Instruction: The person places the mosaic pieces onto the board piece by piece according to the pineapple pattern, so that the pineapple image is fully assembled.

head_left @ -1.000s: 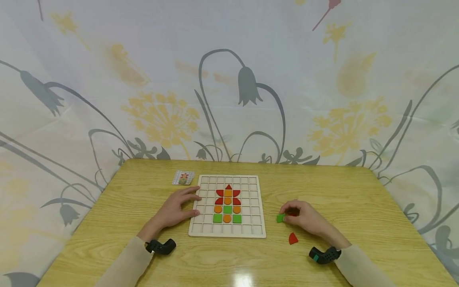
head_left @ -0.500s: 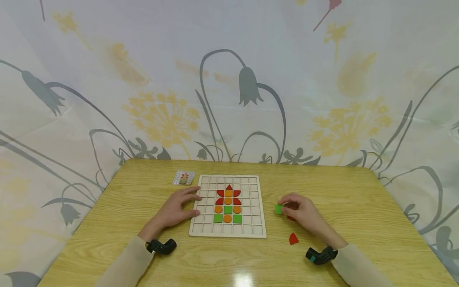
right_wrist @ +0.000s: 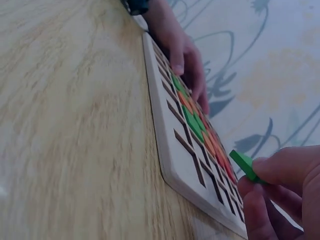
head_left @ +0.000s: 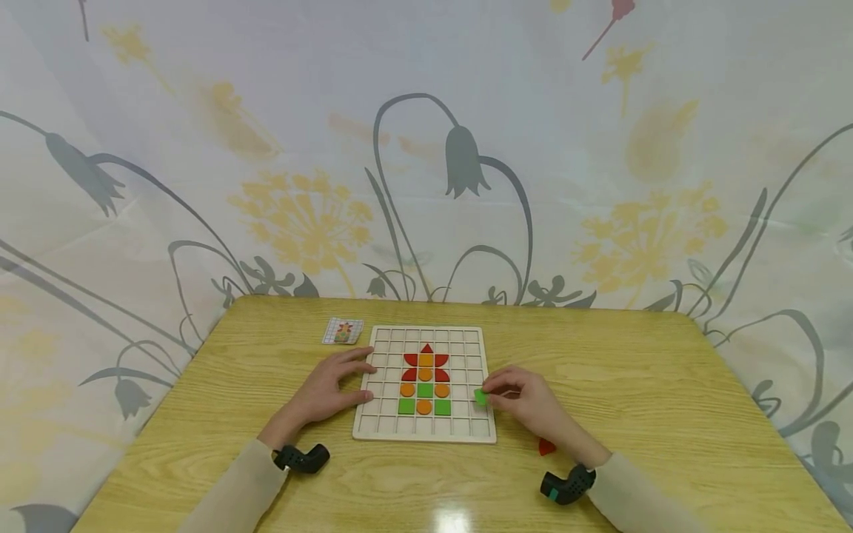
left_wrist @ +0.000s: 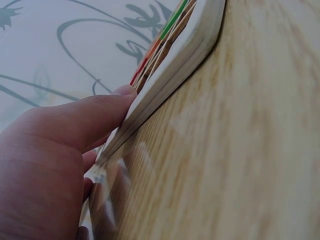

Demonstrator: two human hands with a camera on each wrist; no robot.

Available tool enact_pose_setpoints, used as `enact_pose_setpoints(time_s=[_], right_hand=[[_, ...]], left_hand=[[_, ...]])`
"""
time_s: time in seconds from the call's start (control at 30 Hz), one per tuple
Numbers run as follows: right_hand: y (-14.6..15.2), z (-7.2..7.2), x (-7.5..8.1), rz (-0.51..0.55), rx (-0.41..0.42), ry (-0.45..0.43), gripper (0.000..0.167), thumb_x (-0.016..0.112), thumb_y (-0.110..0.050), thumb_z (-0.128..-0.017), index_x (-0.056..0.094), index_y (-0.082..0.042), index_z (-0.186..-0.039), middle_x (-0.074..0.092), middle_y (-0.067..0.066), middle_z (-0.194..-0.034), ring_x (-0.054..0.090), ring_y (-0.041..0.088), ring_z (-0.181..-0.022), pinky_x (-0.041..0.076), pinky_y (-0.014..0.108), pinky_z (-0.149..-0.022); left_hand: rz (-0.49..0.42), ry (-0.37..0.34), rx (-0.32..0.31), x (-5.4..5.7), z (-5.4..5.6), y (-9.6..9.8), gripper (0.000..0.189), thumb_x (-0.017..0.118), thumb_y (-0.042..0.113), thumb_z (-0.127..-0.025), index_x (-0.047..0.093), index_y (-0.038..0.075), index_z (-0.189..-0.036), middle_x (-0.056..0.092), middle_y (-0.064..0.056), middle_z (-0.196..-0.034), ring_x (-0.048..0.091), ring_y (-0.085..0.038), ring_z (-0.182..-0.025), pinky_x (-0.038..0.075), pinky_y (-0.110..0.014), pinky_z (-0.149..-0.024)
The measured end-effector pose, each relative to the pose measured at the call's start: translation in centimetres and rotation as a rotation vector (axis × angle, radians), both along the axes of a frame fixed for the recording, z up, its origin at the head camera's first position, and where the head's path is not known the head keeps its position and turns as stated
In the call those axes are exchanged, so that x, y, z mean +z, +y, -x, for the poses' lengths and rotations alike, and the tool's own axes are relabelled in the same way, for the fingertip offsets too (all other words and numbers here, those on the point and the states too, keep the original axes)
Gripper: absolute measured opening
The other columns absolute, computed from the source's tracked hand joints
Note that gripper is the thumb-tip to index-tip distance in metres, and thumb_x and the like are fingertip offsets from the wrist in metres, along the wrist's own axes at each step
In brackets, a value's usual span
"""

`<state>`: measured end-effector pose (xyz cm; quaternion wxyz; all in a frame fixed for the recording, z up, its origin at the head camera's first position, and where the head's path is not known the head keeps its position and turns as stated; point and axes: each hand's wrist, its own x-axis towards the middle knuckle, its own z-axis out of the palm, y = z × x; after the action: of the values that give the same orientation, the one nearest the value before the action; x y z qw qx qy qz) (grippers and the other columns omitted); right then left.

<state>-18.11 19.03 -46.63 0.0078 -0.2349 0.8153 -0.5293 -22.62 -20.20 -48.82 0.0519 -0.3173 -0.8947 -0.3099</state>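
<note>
A white grid board (head_left: 386, 427) lies on the table, with red, orange and green tiles set in its middle cells. My left hand (head_left: 329, 385) rests at the board's left edge, fingers loosely extended; in the left wrist view the thumb (left_wrist: 107, 112) touches the rim. My right hand (head_left: 529, 403) pinches a small green tile (head_left: 480, 397) over the board's right edge. In the right wrist view that green tile (right_wrist: 245, 164) is held tilted between thumb and fingers, apart from the board. Part of a red tile (head_left: 546, 447) shows beside the right wrist.
A small printed card (head_left: 343, 332) with a grid pattern lies behind the board at left. The wooden table (head_left: 633, 355) ends at a wall covering (head_left: 320, 148) with a flower print. Each wrist wears a black camera; the right one is the camera (head_left: 568, 485).
My right hand has lifted the green tile and carried it left, from the table to over the board's right edge. The left hand keeps its place at the board.
</note>
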Motion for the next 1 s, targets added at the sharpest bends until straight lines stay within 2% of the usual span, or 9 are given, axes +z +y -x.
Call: enact_pose_setpoints(time_s=[0.43,0.63,0.87,1.0], right_hand=[[-4.6,-0.2,-0.6,-0.024,0.156,0.044,0.014,0.077,-0.005,-0.087,0.076,-0.004,-0.100,0.067,0.008,-0.105,0.066,0.018,-0.089,0.056,0.026,-0.075],[-6.2,-0.5,-0.5,-0.053,0.219,0.089,0.013,0.078,-0.009,-0.087,0.076,-0.007,-0.099,0.069,0.002,-0.101,0.065,0.010,-0.085,0.056,0.025,-0.072],[-7.0,-0.4,-0.7,-0.122,0.241,0.060,0.009,0.079,-0.016,-0.087,0.077,-0.017,-0.096,0.069,-0.006,-0.098,0.056,0.006,-0.073,0.050,0.023,-0.064],[-7.3,-0.4,-0.8,-0.136,0.235,0.060,0.010,0.081,-0.014,-0.085,0.077,-0.018,-0.094,0.068,-0.007,-0.094,0.057,0.006,-0.073,0.050,0.023,-0.064]], left_hand=[[0.004,-0.007,0.003,0.1,0.0,0.1,0.040,0.075,0.035,-0.089,0.071,0.017,-0.123,0.046,-0.007,-0.152,0.040,-0.037,-0.138,0.030,-0.061,-0.109],[0.006,-0.006,0.007,0.1,0.0,0.1,0.040,0.075,0.036,-0.089,0.071,0.017,-0.123,0.046,-0.007,-0.152,0.040,-0.037,-0.138,0.029,-0.061,-0.109],[-0.006,0.002,0.004,0.0,0.0,0.1,0.039,0.075,0.035,-0.089,0.071,0.016,-0.123,0.047,-0.008,-0.151,0.041,-0.038,-0.137,0.030,-0.062,-0.108],[-0.002,-0.008,0.004,0.2,-0.1,0.2,0.040,0.075,0.035,-0.089,0.071,0.016,-0.123,0.047,-0.007,-0.151,0.040,-0.037,-0.138,0.030,-0.061,-0.108]])
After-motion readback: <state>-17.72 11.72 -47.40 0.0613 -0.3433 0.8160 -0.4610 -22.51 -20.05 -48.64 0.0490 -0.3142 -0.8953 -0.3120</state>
